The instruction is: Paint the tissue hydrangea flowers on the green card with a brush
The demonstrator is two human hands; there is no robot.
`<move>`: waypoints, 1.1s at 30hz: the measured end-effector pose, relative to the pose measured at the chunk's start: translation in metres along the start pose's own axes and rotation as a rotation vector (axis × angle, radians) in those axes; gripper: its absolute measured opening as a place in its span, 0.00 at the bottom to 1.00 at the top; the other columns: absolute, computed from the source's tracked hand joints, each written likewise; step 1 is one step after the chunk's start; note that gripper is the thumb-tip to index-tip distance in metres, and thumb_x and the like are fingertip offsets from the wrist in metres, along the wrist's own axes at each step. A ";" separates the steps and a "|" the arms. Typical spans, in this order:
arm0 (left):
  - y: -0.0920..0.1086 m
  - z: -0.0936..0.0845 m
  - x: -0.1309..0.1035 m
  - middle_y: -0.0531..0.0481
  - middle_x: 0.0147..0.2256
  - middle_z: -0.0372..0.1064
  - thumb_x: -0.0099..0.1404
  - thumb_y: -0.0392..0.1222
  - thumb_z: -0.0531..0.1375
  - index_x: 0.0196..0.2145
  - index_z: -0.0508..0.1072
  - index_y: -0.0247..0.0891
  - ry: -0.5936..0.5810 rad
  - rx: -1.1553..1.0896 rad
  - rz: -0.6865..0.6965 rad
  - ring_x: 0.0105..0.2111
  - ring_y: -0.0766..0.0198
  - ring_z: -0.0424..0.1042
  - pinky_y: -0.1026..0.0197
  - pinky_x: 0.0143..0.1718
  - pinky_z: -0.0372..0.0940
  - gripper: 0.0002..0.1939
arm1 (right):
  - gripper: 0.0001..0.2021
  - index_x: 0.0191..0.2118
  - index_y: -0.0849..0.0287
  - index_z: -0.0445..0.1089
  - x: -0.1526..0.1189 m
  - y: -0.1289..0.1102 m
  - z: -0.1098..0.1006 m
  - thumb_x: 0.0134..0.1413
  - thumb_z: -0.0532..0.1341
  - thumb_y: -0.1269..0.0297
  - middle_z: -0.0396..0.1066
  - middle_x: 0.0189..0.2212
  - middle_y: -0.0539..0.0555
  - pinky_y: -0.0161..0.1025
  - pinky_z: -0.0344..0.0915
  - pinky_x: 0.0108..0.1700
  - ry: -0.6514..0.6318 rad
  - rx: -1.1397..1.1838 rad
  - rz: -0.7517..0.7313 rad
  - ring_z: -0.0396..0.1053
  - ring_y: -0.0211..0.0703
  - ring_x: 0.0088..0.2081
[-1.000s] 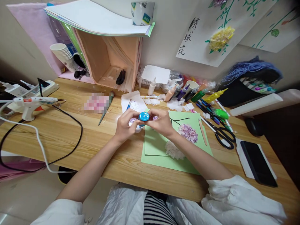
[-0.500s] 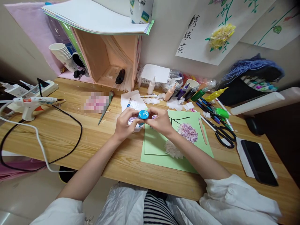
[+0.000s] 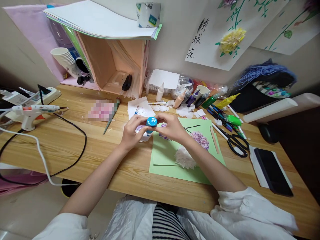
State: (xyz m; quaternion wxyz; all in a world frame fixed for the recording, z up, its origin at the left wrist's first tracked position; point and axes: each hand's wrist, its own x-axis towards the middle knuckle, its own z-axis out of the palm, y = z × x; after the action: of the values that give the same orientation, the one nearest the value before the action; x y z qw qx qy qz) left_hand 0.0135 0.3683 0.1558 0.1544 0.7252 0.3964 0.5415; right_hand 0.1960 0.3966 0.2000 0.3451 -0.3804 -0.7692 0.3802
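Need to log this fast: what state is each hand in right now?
Left hand: closed, holding the blue container.
Right hand: closed, holding the same blue container.

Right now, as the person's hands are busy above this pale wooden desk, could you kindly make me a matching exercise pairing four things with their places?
Things
1. small, round blue-topped container
2. white plastic glue gun
3. flat black rectangular phone
4. slim pale stick

Places
A. on white paper
B. between the left hand and right hand
C. on light green paper
D. toward the wooden desk's left end

Pairs: 1-B, 2-D, 3-A, 4-C
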 end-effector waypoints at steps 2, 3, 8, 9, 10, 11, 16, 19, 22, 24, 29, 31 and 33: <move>0.000 0.001 0.000 0.50 0.37 0.72 0.65 0.40 0.63 0.43 0.76 0.41 -0.005 -0.013 -0.015 0.36 0.63 0.72 0.60 0.37 0.70 0.09 | 0.14 0.33 0.58 0.72 0.001 0.000 -0.002 0.47 0.70 0.54 0.76 0.32 0.52 0.41 0.73 0.42 -0.011 0.048 0.009 0.74 0.41 0.35; 0.000 0.001 -0.001 0.49 0.37 0.72 0.65 0.41 0.63 0.43 0.76 0.41 -0.008 -0.022 -0.023 0.37 0.63 0.72 0.61 0.36 0.71 0.09 | 0.14 0.33 0.58 0.73 0.001 0.000 -0.002 0.47 0.70 0.54 0.76 0.32 0.52 0.42 0.73 0.42 -0.012 0.064 0.015 0.74 0.42 0.35; 0.001 0.001 0.001 0.49 0.39 0.73 0.64 0.43 0.63 0.43 0.76 0.41 -0.022 -0.079 -0.086 0.39 0.63 0.73 0.61 0.37 0.72 0.10 | 0.14 0.33 0.59 0.73 0.000 0.002 0.000 0.44 0.72 0.55 0.77 0.32 0.52 0.43 0.75 0.43 0.012 0.142 0.049 0.76 0.42 0.35; 0.001 0.000 0.001 0.49 0.39 0.73 0.64 0.43 0.63 0.43 0.76 0.40 -0.030 -0.092 -0.105 0.39 0.63 0.73 0.61 0.38 0.73 0.10 | 0.14 0.33 0.59 0.73 0.000 0.002 0.000 0.44 0.72 0.55 0.77 0.32 0.52 0.43 0.75 0.42 0.020 0.152 0.057 0.76 0.42 0.35; 0.001 -0.001 0.002 0.48 0.39 0.73 0.64 0.44 0.63 0.42 0.76 0.40 -0.042 -0.105 -0.125 0.39 0.62 0.74 0.61 0.38 0.73 0.10 | 0.14 0.33 0.59 0.73 0.000 0.002 0.001 0.44 0.72 0.56 0.77 0.32 0.51 0.42 0.75 0.42 0.026 0.158 0.064 0.76 0.42 0.35; 0.001 -0.002 0.003 0.48 0.39 0.74 0.64 0.44 0.63 0.42 0.76 0.40 -0.058 -0.119 -0.146 0.39 0.62 0.74 0.60 0.39 0.73 0.10 | 0.14 0.32 0.59 0.73 -0.001 0.003 0.002 0.43 0.72 0.56 0.77 0.31 0.51 0.42 0.75 0.42 0.032 0.159 0.071 0.76 0.42 0.34; -0.002 -0.007 0.004 0.46 0.39 0.78 0.62 0.46 0.64 0.42 0.77 0.38 -0.156 -0.171 -0.255 0.38 0.59 0.78 0.56 0.42 0.74 0.12 | 0.14 0.34 0.59 0.74 0.000 0.006 0.001 0.43 0.71 0.55 0.77 0.32 0.52 0.41 0.75 0.38 0.089 0.177 0.130 0.76 0.43 0.35; -0.001 -0.006 0.003 0.46 0.40 0.78 0.57 0.46 0.68 0.43 0.77 0.38 -0.175 -0.153 -0.283 0.40 0.57 0.78 0.55 0.45 0.73 0.17 | 0.16 0.34 0.59 0.73 0.000 0.007 0.001 0.42 0.72 0.55 0.77 0.33 0.53 0.39 0.73 0.34 0.135 0.165 0.161 0.75 0.43 0.35; 0.002 -0.003 0.001 0.47 0.41 0.78 0.53 0.44 0.71 0.43 0.77 0.38 -0.162 -0.107 -0.290 0.41 0.57 0.76 0.56 0.46 0.71 0.19 | 0.16 0.34 0.58 0.72 -0.002 0.006 0.002 0.40 0.73 0.56 0.76 0.33 0.53 0.38 0.71 0.32 0.154 0.125 0.185 0.74 0.42 0.34; 0.003 -0.001 0.000 0.47 0.40 0.78 0.53 0.44 0.70 0.42 0.77 0.38 -0.151 -0.091 -0.300 0.40 0.58 0.76 0.56 0.45 0.70 0.18 | 0.17 0.34 0.58 0.71 -0.003 0.004 0.004 0.40 0.73 0.56 0.76 0.34 0.52 0.37 0.70 0.31 0.160 0.106 0.193 0.73 0.40 0.32; 0.000 -0.001 0.000 0.45 0.41 0.78 0.56 0.45 0.68 0.42 0.77 0.37 -0.167 -0.130 -0.347 0.40 0.57 0.77 0.56 0.45 0.71 0.16 | 0.16 0.33 0.58 0.71 -0.003 0.003 0.005 0.41 0.72 0.57 0.75 0.33 0.52 0.38 0.71 0.33 0.147 0.120 0.188 0.72 0.40 0.32; -0.003 -0.002 0.001 0.45 0.40 0.79 0.60 0.47 0.65 0.42 0.77 0.37 -0.199 -0.160 -0.365 0.39 0.57 0.78 0.56 0.43 0.72 0.15 | 0.16 0.34 0.58 0.72 -0.003 0.004 0.004 0.42 0.72 0.57 0.75 0.33 0.52 0.39 0.72 0.34 0.122 0.140 0.177 0.73 0.41 0.34; -0.004 -0.003 0.002 0.46 0.40 0.80 0.61 0.47 0.64 0.42 0.77 0.37 -0.239 -0.179 -0.373 0.39 0.57 0.79 0.57 0.42 0.72 0.15 | 0.15 0.36 0.58 0.72 -0.002 0.004 0.004 0.43 0.71 0.57 0.75 0.34 0.53 0.40 0.74 0.36 0.094 0.156 0.165 0.73 0.42 0.36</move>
State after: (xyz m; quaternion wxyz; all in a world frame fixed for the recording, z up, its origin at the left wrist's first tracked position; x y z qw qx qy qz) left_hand 0.0092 0.3714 0.1557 0.3611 0.6818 0.4528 0.4469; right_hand 0.1949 0.3953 0.1941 0.3770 -0.4319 -0.6861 0.4478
